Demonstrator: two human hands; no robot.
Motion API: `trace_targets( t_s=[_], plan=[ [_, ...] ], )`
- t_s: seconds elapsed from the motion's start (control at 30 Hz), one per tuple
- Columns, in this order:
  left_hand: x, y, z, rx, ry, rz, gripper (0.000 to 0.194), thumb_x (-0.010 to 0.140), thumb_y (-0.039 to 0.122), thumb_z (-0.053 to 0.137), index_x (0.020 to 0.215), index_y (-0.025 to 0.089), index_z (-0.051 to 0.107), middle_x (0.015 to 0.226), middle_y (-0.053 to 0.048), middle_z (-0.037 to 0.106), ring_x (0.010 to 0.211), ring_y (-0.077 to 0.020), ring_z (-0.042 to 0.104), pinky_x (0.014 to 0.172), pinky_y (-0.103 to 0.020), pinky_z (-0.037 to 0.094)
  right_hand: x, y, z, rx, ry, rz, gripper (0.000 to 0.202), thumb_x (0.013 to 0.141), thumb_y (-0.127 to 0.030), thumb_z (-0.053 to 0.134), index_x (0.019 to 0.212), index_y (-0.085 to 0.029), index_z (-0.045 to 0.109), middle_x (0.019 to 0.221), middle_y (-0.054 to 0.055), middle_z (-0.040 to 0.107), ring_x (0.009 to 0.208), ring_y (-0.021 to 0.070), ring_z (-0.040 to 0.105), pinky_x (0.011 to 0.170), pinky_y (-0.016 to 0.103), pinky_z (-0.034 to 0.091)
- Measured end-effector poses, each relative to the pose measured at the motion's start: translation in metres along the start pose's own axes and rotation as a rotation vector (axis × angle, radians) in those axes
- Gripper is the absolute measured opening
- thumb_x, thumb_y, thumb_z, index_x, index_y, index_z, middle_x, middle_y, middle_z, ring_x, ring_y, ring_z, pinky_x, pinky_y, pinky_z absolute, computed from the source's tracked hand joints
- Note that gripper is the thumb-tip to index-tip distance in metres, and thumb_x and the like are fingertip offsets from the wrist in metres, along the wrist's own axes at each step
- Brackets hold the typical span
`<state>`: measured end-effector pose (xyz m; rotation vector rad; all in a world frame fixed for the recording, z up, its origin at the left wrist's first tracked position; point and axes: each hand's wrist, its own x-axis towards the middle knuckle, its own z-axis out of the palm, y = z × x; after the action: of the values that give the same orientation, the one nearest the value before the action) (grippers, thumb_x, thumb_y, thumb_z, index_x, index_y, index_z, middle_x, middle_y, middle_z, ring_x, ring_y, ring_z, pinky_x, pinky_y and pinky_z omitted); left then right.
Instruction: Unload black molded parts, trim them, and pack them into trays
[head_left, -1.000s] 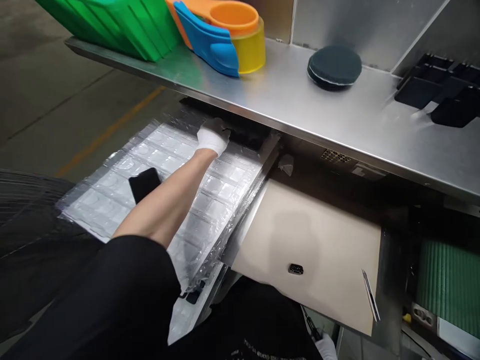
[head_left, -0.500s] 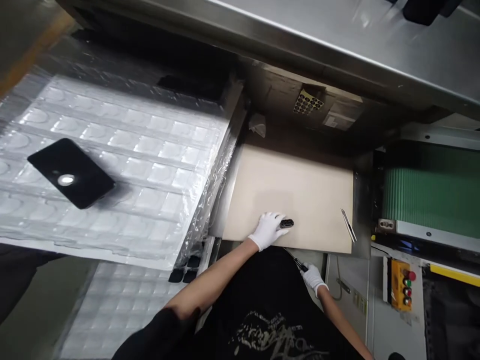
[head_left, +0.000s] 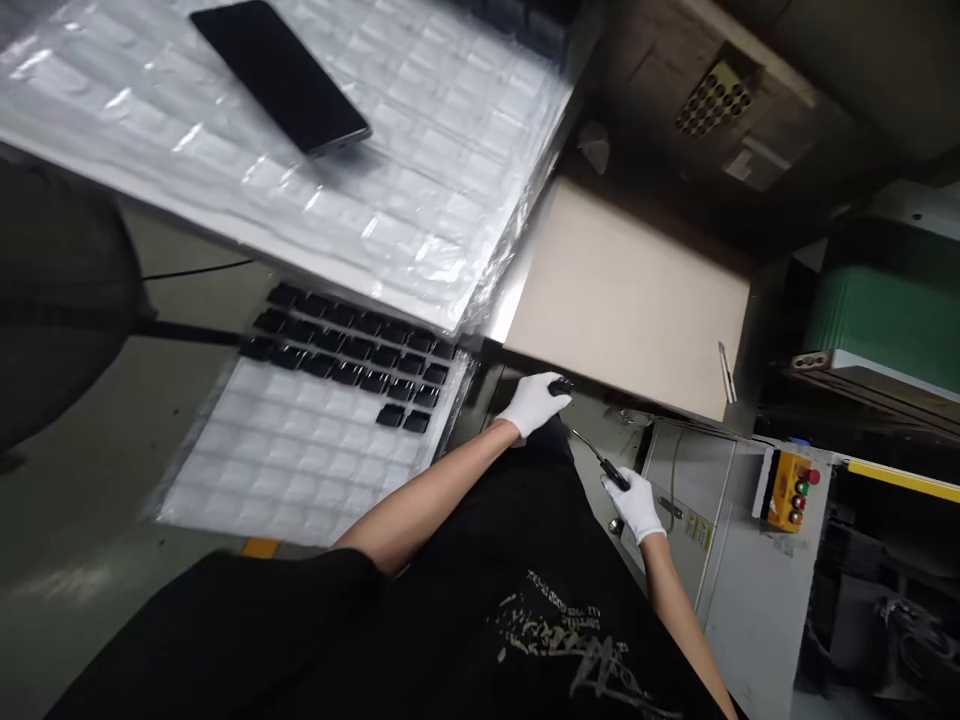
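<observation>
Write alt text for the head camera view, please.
A person's gloved left hand pinches a small black part at the edge of a beige board, while the gloved right hand grips a thin black-handled tool. A phone lies on stacked clear trays.

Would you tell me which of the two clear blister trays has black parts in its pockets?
The lower blister tray, nearest the left hand: black parts fill its far rows. The upper stack carries only a phone.

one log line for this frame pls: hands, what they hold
left hand: gloved, pinching small black part | right hand: gloved, holding thin tool | near: beige board, blister tray
</observation>
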<state>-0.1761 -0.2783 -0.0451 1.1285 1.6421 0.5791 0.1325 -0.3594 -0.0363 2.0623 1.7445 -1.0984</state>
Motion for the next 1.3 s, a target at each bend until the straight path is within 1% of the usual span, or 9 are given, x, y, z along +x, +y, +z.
trace_targets(
  t_s=[0.13, 0.27, 0.47, 0.63, 0.83, 0.93, 1.03, 1.17, 1.3],
  plan=[
    [-0.073, -0.074, -0.017, -0.044, 0.007, -0.190, 0.046, 0.080, 0.017, 0.080, 0.125, 0.015, 0.073, 0.122, -0.018, 0.077, 0.122, -0.0383, 0.070, 0.111, -0.048, 0.052, -0.009, -0.042, 0.001, -0.287, -0.024, -0.106, 0.027, 0.083, -0.047, 0.068, 0.082, -0.021, 0.077, 0.083, 0.008, 0.076, 0.089, 0.0250, 0.071, 0.078, 0.029, 0.050],
    [-0.098, -0.118, -0.031, -0.213, -0.047, -0.237, 0.044, 0.077, 0.021, 0.083, 0.118, 0.014, 0.069, 0.121, -0.019, 0.076, 0.118, -0.0356, 0.071, 0.105, -0.049, 0.056, -0.013, -0.076, -0.007, -0.430, -0.113, -0.067, 0.025, 0.084, -0.043, 0.066, 0.082, -0.022, 0.079, 0.081, 0.009, 0.077, 0.079, 0.0237, 0.072, 0.068, 0.029, 0.044],
    [-0.108, -0.139, -0.061, -0.479, -0.367, -0.067, 0.041, 0.077, 0.039, 0.084, 0.106, 0.013, 0.072, 0.103, -0.012, 0.079, 0.091, -0.0240, 0.075, 0.076, -0.033, 0.060, -0.011, -0.089, -0.019, -0.415, -0.189, -0.137, 0.025, 0.081, -0.038, 0.069, 0.066, -0.018, 0.068, 0.063, 0.004, 0.066, 0.063, 0.0177, 0.062, 0.060, 0.027, 0.039],
    [-0.099, -0.136, -0.072, -0.366, -0.551, -0.003, 0.044, 0.070, 0.041, 0.091, 0.100, 0.013, 0.074, 0.085, -0.007, 0.078, 0.079, -0.0230, 0.074, 0.068, -0.030, 0.057, -0.006, -0.114, -0.024, -0.544, -0.144, -0.108, 0.019, 0.081, -0.035, 0.069, 0.076, -0.017, 0.076, 0.074, 0.008, 0.075, 0.070, 0.0190, 0.068, 0.063, 0.026, 0.043],
    [-0.076, -0.117, -0.071, 0.089, -0.380, -0.063, 0.050, 0.062, 0.008, 0.084, 0.109, 0.014, 0.068, 0.112, -0.018, 0.077, 0.113, -0.0382, 0.072, 0.099, -0.044, 0.057, -0.006, -0.158, -0.024, -0.758, -0.140, -0.138, 0.026, 0.087, -0.042, 0.064, 0.090, -0.023, 0.082, 0.095, 0.012, 0.083, 0.091, 0.0275, 0.079, 0.072, 0.030, 0.049],
    [-0.082, -0.102, -0.063, 0.221, -0.309, -0.065, 0.050, 0.070, 0.000, 0.074, 0.118, 0.011, 0.066, 0.120, -0.026, 0.073, 0.122, -0.0441, 0.069, 0.108, -0.053, 0.050, -0.009, -0.162, -0.026, -0.797, -0.141, -0.089, 0.028, 0.090, -0.043, 0.063, 0.096, -0.025, 0.083, 0.102, 0.012, 0.084, 0.099, 0.0294, 0.079, 0.077, 0.032, 0.052],
    [-0.096, -0.097, -0.052, 0.240, -0.272, -0.075, 0.048, 0.076, -0.001, 0.068, 0.122, 0.012, 0.065, 0.117, -0.024, 0.075, 0.122, -0.0420, 0.070, 0.111, -0.051, 0.048, -0.007, -0.154, -0.027, -0.803, -0.144, -0.035, 0.029, 0.091, -0.045, 0.064, 0.096, -0.024, 0.083, 0.103, 0.014, 0.084, 0.101, 0.0296, 0.079, 0.079, 0.032, 0.054],
    [-0.114, -0.116, -0.050, 0.117, -0.225, -0.113, 0.041, 0.079, 0.009, 0.074, 0.118, 0.017, 0.068, 0.106, -0.015, 0.077, 0.111, -0.0362, 0.074, 0.105, -0.044, 0.053, 0.005, -0.129, -0.014, -0.772, -0.172, -0.074, 0.030, 0.086, -0.048, 0.069, 0.091, -0.022, 0.083, 0.097, 0.016, 0.083, 0.095, 0.0296, 0.080, 0.076, 0.032, 0.053],
    [-0.130, -0.170, -0.089, -0.101, -0.059, -0.237, 0.044, 0.068, 0.017, 0.086, 0.107, 0.020, 0.068, 0.097, -0.005, 0.076, 0.095, -0.0270, 0.075, 0.091, -0.036, 0.060, 0.016, -0.083, 0.009, -0.500, -0.214, -0.091, 0.017, 0.073, -0.036, 0.076, 0.077, -0.020, 0.079, 0.077, 0.011, 0.079, 0.078, 0.0269, 0.077, 0.072, 0.032, 0.052]
  ],
)
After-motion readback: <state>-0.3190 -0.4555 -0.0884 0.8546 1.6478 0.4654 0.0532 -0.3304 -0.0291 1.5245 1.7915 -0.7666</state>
